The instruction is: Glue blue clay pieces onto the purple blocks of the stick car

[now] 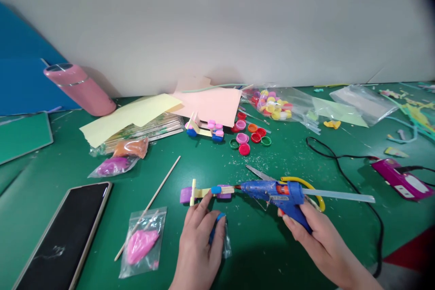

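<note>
My right hand [316, 231] is wrapped round the handle of a blue glue gun [261, 189], with a clear glue stick [340, 195] poking out of its back. The nozzle meets the right end of a small craft-stick model [202, 192] that has purple pieces [186, 195] under both ends. Stretching forward, the index finger of my left hand [200, 244] touches the model by a small blue piece [215, 190]. Its thumb and other fingers close round a blue lump [212, 235], apparently clay, mostly hidden. Clear plastic [227, 240] shows beside the thumb.
Scissors [260, 173] with a yellow handle lie behind the glue gun. Bottle caps [242, 138] and another stick model [204, 132] sit farther back. At left are a phone [64, 240], a wooden stick [163, 181] and bagged pink clay [141, 245]. A black cable [353, 186] curves at right.
</note>
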A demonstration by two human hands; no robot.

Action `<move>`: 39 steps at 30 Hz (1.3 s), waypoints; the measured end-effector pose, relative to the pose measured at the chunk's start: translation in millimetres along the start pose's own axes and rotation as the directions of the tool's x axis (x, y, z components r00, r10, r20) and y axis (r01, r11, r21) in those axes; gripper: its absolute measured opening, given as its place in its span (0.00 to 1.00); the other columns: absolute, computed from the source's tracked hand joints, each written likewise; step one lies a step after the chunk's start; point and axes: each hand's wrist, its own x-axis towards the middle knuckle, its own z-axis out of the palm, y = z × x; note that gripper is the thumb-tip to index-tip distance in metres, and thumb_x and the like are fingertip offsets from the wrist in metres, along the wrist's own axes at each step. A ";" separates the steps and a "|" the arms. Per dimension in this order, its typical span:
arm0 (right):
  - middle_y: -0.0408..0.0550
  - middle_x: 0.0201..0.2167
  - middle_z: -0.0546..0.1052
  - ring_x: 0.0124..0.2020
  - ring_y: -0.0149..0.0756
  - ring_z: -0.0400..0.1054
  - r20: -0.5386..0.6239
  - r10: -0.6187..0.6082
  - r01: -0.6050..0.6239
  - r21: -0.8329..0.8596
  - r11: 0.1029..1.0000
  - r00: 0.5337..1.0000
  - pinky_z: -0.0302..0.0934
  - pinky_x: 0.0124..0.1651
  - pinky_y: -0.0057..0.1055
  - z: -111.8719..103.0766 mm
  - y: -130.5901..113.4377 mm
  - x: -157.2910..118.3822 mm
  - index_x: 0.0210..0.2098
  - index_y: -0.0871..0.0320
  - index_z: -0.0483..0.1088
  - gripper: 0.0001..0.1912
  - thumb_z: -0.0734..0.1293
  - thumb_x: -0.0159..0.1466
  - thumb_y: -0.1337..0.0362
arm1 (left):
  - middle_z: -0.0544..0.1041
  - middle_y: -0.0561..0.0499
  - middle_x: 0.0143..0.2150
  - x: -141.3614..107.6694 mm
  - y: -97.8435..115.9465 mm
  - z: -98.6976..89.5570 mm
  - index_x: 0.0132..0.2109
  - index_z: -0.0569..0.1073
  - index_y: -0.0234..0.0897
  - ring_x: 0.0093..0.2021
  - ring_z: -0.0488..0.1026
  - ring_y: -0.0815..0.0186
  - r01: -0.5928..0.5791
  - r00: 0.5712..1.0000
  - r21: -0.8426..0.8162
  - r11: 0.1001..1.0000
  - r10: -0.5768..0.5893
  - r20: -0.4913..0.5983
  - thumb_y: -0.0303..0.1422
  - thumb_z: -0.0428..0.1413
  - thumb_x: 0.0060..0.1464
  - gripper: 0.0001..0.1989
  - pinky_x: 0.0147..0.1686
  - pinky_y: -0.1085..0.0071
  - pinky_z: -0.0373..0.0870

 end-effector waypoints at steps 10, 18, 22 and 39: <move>0.48 0.33 0.75 0.33 0.39 0.69 -0.019 -0.021 0.021 -0.028 0.999 1.000 0.66 0.33 0.29 -0.9 -1.8 -3.0 0.43 0.55 0.67 0.13 0.58 0.63 0.57 | 0.72 0.38 0.49 -1.1 0.0 0.4 0.34 0.72 0.37 0.48 0.69 0.53 0.003 1.000 -0.009 1.000 -0.003 -0.013 0.29 0.51 0.53 0.05 0.44 0.52 0.69; 0.50 0.37 0.75 0.34 0.40 0.70 -0.042 -0.009 0.008 -0.024 1.000 0.999 0.66 0.35 0.32 -0.4 0.8 -3.2 0.43 0.55 0.67 0.14 0.59 0.62 0.56 | 0.72 0.37 0.49 -1.0 -0.4 1.1 0.35 0.72 0.37 0.49 0.69 0.51 0.004 1.000 -0.013 1.000 -0.004 0.000 0.29 0.51 0.52 0.06 0.43 0.51 0.69; 0.49 0.34 0.75 0.35 0.41 0.69 -0.039 -0.030 0.028 -0.045 0.999 0.999 0.66 0.35 0.31 -1.0 -0.3 -3.7 0.43 0.55 0.67 0.13 0.59 0.62 0.56 | 0.72 0.36 0.49 -1.3 -1.0 1.6 0.35 0.72 0.37 0.48 0.70 0.52 0.002 1.000 -0.011 1.000 -0.002 -0.012 0.29 0.51 0.52 0.06 0.43 0.52 0.69; 0.51 0.41 0.74 0.38 0.41 0.69 0.021 -0.181 0.182 -0.097 0.979 0.983 0.67 0.40 0.35 6.1 -1.9 8.9 0.51 0.55 0.62 0.17 0.59 0.63 0.60 | 0.72 0.37 0.49 -1.8 -1.5 0.0 0.35 0.72 0.37 0.49 0.69 0.52 0.006 1.000 -0.006 1.000 -0.006 0.003 0.30 0.50 0.53 0.06 0.45 0.51 0.68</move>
